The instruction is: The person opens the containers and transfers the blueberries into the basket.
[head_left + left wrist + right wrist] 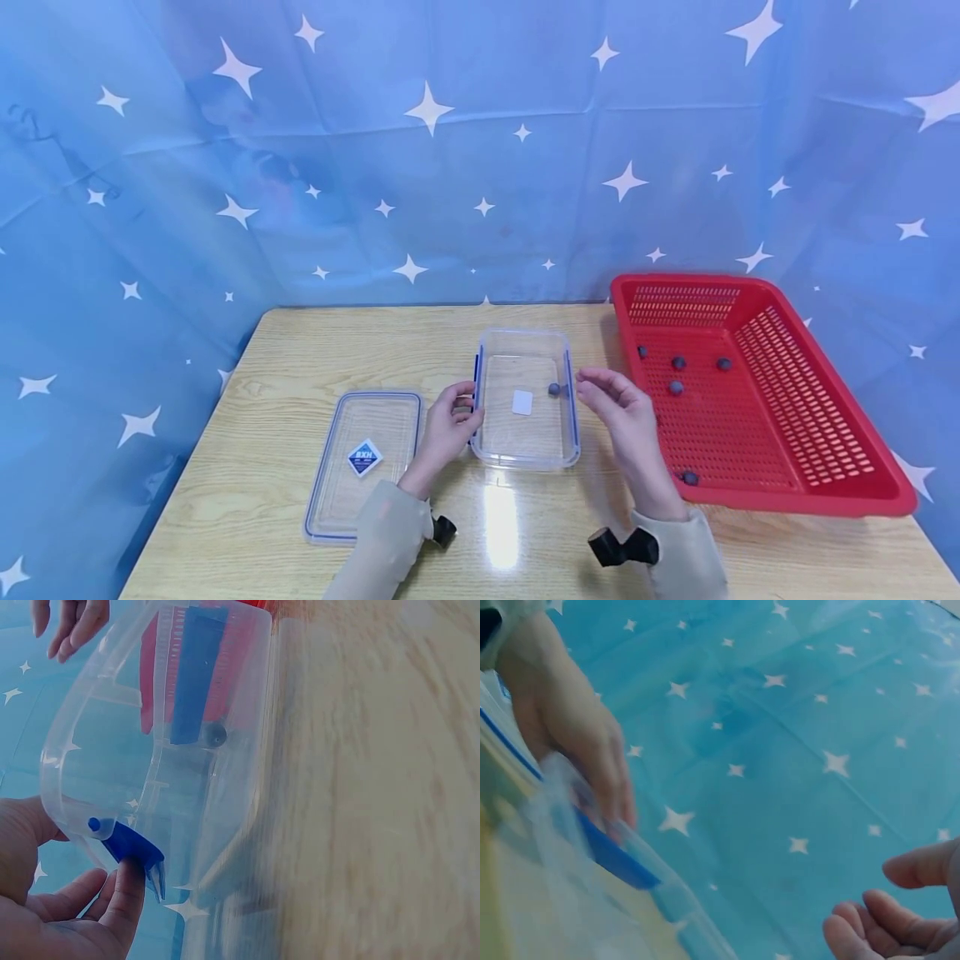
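Observation:
A clear plastic food container [517,454] with blue side latches stands uncovered on the table, and a small dark round ball [554,389], blueberry-like, lies inside near its right wall. My left hand [448,429] grips the container's left side, thumb at the rim and fingers against a blue latch [133,844]. Just beyond the right rim, my right hand [618,408] hovers with fingers loosely bent and nothing between thumb and fingertips [911,870]. The container's clear lid [345,500], edged in blue with a diamond-shaped label, lies flat left of the left hand.
To the right stands a red plastic basket [750,496] with slotted walls, holding several similar dark balls [676,388]. A wood-grain table [247,467] carries everything. Behind it hangs a blue curtain [465,167] with white stars.

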Demonstrator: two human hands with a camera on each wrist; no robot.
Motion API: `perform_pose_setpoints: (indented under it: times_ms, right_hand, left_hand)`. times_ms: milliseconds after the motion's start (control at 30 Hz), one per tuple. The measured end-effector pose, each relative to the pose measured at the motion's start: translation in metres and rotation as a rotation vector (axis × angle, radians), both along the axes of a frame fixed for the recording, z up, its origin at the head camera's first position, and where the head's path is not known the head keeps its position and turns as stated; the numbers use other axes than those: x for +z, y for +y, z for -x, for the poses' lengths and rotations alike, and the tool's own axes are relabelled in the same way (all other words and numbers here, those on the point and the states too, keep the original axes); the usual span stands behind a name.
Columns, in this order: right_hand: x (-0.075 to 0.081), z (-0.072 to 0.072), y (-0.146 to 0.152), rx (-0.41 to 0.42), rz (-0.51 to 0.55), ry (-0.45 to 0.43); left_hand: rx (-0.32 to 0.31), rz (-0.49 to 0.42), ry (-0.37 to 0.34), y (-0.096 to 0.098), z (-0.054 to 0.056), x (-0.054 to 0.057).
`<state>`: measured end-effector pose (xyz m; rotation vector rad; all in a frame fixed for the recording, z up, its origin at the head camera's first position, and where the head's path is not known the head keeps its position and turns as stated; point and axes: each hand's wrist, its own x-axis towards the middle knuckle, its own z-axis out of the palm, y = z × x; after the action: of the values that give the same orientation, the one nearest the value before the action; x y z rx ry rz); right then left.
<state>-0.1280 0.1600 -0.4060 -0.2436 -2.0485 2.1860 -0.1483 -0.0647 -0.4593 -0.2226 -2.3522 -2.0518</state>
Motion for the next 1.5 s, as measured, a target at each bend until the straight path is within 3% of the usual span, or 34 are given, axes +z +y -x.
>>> perform_pose_setpoints:
  times_ms: [100,133,300,333,367,667,900,1033,1133,1300,1367,1500]
  right_hand:
    - [-0.009,-0.001,-0.014,0.003,-0.023,-0.038]
    - [-0.029,0.004,-0.014,0.01,-0.021,-0.006]
    - [-0.047,0.007,-0.035,-0.056,-0.042,0.009]
    - [-0.05,0.007,-0.038,-0.069,-0.047,0.007]
    - [-0.036,0.002,-0.044,-0.087,-0.061,-0.026]
    - [-0.047,0.001,-0.06,-0.048,-0.094,-0.041]
    - [-0.051,0.009,-0.062,-0.026,-0.271,-0.117]
    - [-0.051,0.016,-0.061,-0.03,-0.284,-0.163]
    - [-0.051,0.02,-0.061,-0.023,-0.277,-0.19]
    - [-0.053,0.029,-0.061,0.013,-0.279,-0.229]
    - [-0.053,0.032,-0.061,0.022,-0.301,-0.255]
    - [-0.053,0.039,-0.06,0.019,-0.393,-0.277]
  left_hand:
    - [0.0,-0.001,0.002,0.0,0.0,0.0]
    - [-0.001,-0.001,0.004,0.0,0.0,0.001]
    - [-0.004,-0.008,0.009,0.0,0.0,0.001]
    - [-0.005,-0.006,0.012,0.0,0.0,0.0]
    - [-0.006,-0.006,0.012,0.0,0.0,0.0]
    - [-0.012,-0.015,0.013,0.0,0.001,0.001]
    - [0.003,-0.015,0.015,-0.002,0.011,-0.029]
    - [0.006,-0.009,0.018,-0.003,0.013,-0.035]
    - [0.006,-0.008,0.03,-0.002,0.012,-0.032]
    - [-0.003,-0.015,0.039,-0.001,0.003,-0.011]
    - [-0.01,-0.014,0.041,-0.001,0.001,-0.003]
    - [-0.018,-0.016,0.034,0.0,0.0,0.0]
